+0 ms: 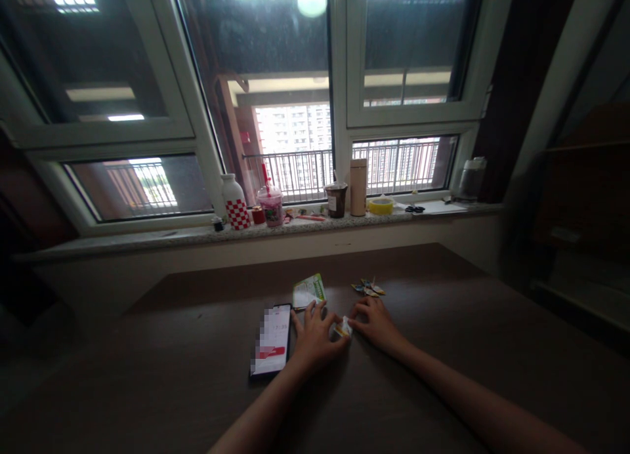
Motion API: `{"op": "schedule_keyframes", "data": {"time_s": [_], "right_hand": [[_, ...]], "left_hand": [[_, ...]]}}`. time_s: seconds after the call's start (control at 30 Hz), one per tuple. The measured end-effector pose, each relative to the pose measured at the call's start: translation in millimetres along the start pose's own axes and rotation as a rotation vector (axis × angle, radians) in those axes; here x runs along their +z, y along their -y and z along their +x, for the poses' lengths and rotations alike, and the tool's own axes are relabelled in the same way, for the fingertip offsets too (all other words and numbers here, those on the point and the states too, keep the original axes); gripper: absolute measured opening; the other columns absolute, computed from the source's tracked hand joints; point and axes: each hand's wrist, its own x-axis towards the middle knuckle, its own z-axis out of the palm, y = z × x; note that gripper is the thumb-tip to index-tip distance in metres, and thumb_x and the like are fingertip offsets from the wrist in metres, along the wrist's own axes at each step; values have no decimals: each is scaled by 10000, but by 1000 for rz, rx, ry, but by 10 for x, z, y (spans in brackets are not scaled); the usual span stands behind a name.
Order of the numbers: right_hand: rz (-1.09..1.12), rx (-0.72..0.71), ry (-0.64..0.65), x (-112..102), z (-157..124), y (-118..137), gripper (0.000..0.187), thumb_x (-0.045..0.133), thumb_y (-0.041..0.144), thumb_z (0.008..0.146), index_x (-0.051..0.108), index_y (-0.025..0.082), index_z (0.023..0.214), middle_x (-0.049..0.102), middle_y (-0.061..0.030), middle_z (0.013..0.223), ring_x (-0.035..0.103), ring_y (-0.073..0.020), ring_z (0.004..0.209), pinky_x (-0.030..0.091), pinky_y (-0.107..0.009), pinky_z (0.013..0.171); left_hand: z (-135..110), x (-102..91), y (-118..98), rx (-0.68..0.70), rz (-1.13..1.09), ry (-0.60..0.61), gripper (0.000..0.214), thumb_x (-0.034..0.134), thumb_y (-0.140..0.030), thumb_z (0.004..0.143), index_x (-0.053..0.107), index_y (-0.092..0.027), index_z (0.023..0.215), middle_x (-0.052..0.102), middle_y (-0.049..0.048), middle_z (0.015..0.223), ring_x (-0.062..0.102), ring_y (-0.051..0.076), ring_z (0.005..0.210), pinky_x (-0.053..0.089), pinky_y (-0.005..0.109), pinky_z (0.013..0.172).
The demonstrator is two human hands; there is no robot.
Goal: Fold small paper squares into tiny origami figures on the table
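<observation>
A small white-and-yellow packet point(343, 327) is on the brown table between my hands. My left hand point(315, 336) has its thumb and index finger around the packet's left side, the other fingers spread towards a green-and-white card or sachet point(309, 291). From the right, my right hand point(378, 324) is curled, with thumb and fingertips at the packet's edge. Just beyond it lies a little pile of colourful wrapped packets point(368, 288). A phone point(272, 341) with a lit screen rests left of my left hand.
Behind the brown table point(197, 329) runs a stone windowsill point(197, 234). On it stand a checkered bottle point(236, 203), a pink drink cup point(270, 206), a brown cup point(336, 200), a tan flask point(358, 188), yellow tape point(380, 206) and dark scissors point(415, 209).
</observation>
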Motion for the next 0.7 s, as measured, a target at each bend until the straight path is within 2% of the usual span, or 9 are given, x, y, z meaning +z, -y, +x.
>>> {"op": "schedule_keyframes", "data": {"time_s": [0.4, 0.57, 0.7], "right_hand": [[23, -6, 6, 15, 12, -42, 89, 706, 302, 786, 725, 221, 816, 607, -78, 1065, 513, -248, 1120, 377, -397, 1002], [51, 11, -42, 40, 16, -82, 103, 695, 294, 790, 718, 195, 804, 606, -80, 1012, 532, -235, 1075, 393, -380, 984], [62, 11, -65, 50, 18, -100, 95, 690, 287, 793, 713, 195, 801, 606, -75, 982, 540, -235, 1050, 403, -387, 974]], "left_hand": [[-3, 15, -39, -25, 15, 46, 478, 519, -613, 805, 594, -337, 1189, 360, 89, 1530, 176, 361, 1456, -42, 751, 1068], [-8, 63, -59, -9, -17, -74, 366, 559, -474, 834, 607, -357, 1178, 424, 61, 1486, 227, 323, 1441, -28, 731, 1090], [-24, 71, -68, -14, -62, -117, 248, 588, -416, 839, 674, -377, 1067, 445, 33, 1471, 242, 335, 1432, -19, 737, 1083]]}}
